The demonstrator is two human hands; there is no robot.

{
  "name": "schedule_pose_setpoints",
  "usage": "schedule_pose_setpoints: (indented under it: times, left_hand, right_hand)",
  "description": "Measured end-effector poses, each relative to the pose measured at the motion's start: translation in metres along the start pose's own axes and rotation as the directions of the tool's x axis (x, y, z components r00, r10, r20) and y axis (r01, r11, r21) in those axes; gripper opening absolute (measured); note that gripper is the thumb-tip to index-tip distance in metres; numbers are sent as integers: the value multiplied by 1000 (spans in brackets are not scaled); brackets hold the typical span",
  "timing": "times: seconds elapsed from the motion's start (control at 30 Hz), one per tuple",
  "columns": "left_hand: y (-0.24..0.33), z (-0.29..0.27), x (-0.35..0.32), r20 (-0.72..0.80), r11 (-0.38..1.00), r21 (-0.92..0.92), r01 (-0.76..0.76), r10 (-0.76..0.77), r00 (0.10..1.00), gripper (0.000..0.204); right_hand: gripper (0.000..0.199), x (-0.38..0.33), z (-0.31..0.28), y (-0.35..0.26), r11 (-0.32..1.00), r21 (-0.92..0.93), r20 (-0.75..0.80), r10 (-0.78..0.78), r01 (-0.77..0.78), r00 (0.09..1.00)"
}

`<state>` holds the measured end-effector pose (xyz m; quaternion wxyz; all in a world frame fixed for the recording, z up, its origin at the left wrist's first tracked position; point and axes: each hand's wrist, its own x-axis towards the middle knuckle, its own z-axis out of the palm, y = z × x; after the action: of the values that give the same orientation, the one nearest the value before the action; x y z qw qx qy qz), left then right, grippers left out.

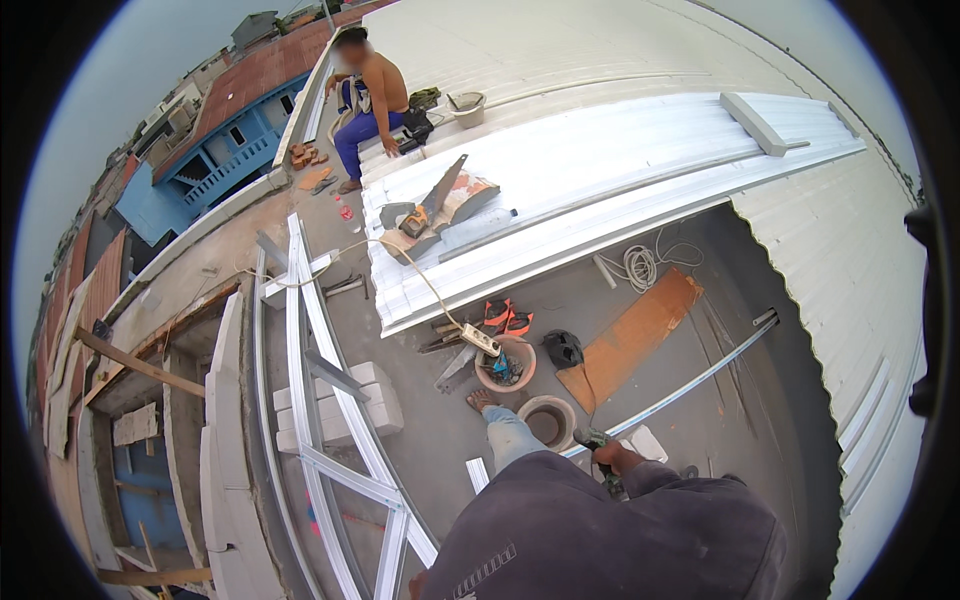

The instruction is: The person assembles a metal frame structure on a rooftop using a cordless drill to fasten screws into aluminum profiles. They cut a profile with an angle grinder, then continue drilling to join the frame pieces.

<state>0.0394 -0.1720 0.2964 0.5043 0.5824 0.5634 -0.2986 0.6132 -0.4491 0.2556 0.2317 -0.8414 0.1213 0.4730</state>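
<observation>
My right hand (612, 456) is wrapped round a dark green and black power tool (594, 438), just right of my leg. A thin dark cord rises from near the tool. Of my left hand (416, 584) only a sliver shows at the lower edge, beside the silver metal truss (400, 497); its fingers are hidden. A long metal strip (690, 379) runs from near the tool toward the far right wall. Close to my foot stand a bucket (548, 404) and another bucket (520, 346) with cords or tools inside. A white power strip (481, 340) rests against the second one's rim.
White blocks (340, 410) lie under the truss. A brown board (630, 335), a black bag-like item (562, 349) and a coiled cable (641, 266) lie ahead. Metal roof sheets (580, 170) carry a handsaw (446, 184). Another person (383, 85) sits at the far left. Open framing (180, 440) drops away left.
</observation>
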Motion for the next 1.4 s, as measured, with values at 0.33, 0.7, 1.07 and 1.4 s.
schedule_pose_setpoints:
  times: [0.33,0.7,1.07,1.4]
  left_hand:
    - [215,-73,58,52,1000,3,10,-10,999,55]
    - [303,-87,41,100,985,-158,73,-58,993,55]
    - [385,-36,71,67,983,-179,-41,53,996,46]
    - [444,-75,-34,42,873,-472,119,-113,993,44]
  right_hand:
    - [55,160,-71,-369,860,-222,-354,-510,459,784]
    - [55,353,-202,-732,822,-434,-517,-563,369,645]
    - [32,444,-213,-778,781,-569,-496,-575,256,651]
    - [41,318,-141,-715,494,-809,-309,-819,319,484]
